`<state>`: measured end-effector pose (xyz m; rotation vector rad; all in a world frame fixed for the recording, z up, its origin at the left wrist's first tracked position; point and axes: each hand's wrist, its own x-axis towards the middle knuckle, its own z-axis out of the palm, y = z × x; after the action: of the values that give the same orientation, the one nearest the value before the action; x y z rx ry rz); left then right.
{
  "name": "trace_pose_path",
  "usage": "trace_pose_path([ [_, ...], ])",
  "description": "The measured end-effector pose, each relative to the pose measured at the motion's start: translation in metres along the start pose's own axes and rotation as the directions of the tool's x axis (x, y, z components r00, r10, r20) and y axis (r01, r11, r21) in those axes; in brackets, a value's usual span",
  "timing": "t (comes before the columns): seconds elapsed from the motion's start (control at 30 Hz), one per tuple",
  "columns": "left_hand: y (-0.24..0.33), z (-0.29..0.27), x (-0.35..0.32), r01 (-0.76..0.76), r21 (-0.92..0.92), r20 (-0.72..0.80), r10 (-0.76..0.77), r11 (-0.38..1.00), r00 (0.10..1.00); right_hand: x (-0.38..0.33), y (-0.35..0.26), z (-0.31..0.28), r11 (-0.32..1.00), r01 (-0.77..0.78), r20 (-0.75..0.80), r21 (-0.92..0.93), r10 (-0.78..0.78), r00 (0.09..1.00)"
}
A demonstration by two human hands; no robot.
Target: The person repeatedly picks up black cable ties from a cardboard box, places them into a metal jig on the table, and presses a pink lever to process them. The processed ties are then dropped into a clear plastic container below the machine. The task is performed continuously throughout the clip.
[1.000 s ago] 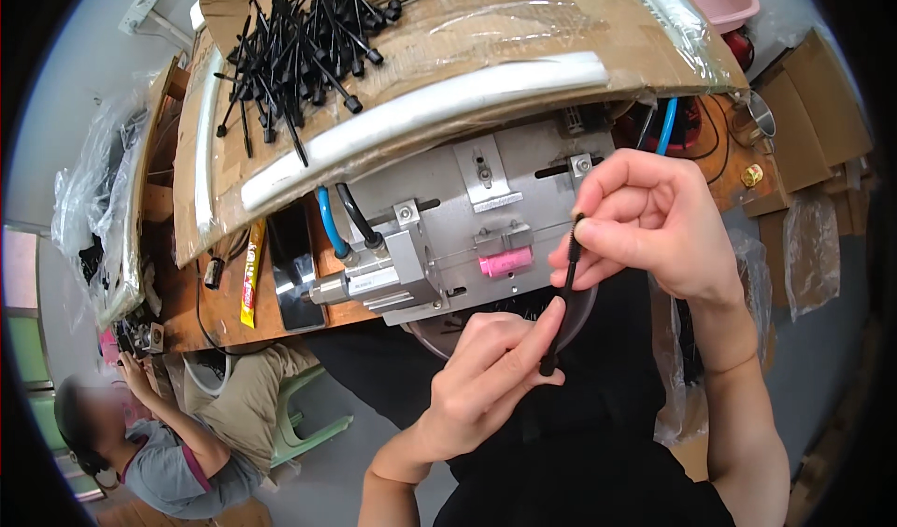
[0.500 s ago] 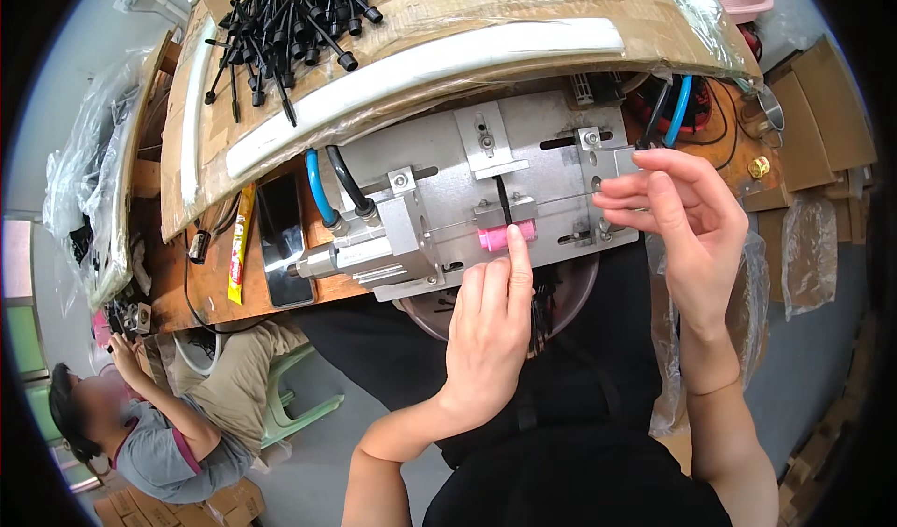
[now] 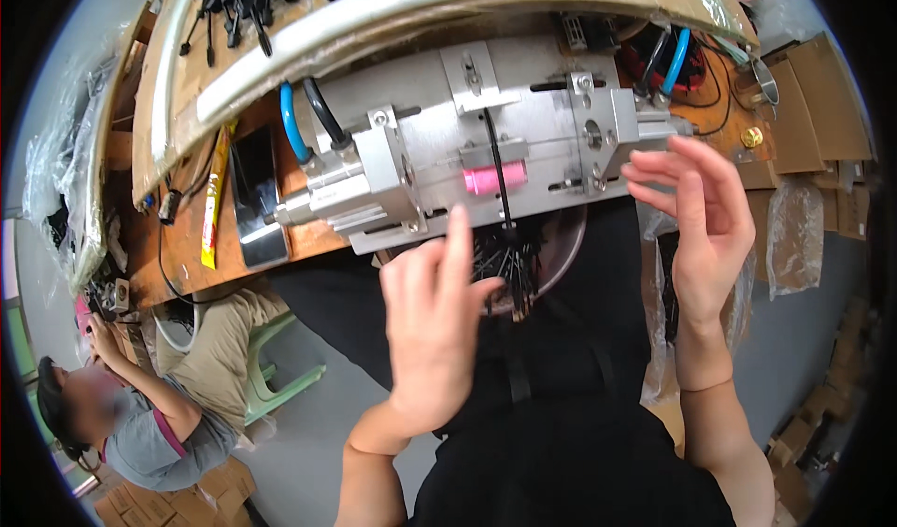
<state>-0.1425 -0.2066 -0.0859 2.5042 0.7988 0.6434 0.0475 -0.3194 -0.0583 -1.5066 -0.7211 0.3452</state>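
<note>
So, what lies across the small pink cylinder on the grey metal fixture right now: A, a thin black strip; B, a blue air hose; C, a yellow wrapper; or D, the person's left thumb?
A: a thin black strip runs straight down over the small pink cylinder on the grey metal fixture, while the left hand and right hand are both open and off it.

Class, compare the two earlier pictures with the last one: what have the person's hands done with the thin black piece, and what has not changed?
The black piece, pinched in both hands a second ago, now stands in the slot of the metal fixture beside the pink part. Both hands have let go: the left hand has drawn back below the fixture, the right hand has opened at its right end. The fixture, hoses and bowl of black pieces stayed put.
</note>
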Motion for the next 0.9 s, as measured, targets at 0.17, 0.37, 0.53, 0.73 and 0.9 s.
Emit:
trace_pose_path([
  [0.17, -0.086, 0.024, -0.055, 0.268, -0.052, 0.312, -0.240, 0.962, 0.919, -0.064, 0.071, -0.023, 0.902, -0.190, 0.129, -0.387, 0.257, 0.958],
  [0.37, -0.203, 0.122, -0.040, 0.352, 0.248, 0.024, -0.369, 0.903, 0.929, -0.120, 0.166, 0.041, 0.770, 0.147, 0.502, -0.621, 0.247, 0.829],
  [0.53, -0.251, 0.157, -0.039, 0.379, 0.334, 0.092, -0.430, 0.863, 0.898, -0.091, 0.228, 0.075, 0.570, 0.276, 0.545, -0.774, 0.378, 0.748],
  [0.73, -0.236, 0.169, -0.080, 0.396, 0.014, 0.098, -0.395, 0.918, 0.913, -0.016, 0.277, 0.050, 0.710, 0.275, 0.632, -0.648, 0.300, 0.714],
  [0.9, -0.190, 0.136, -0.061, 0.600, 0.124, 0.160, -0.613, 0.790, 0.774, -0.041, 0.243, 0.041, 0.713, 0.403, 0.753, -0.574, 0.267, 0.602],
])
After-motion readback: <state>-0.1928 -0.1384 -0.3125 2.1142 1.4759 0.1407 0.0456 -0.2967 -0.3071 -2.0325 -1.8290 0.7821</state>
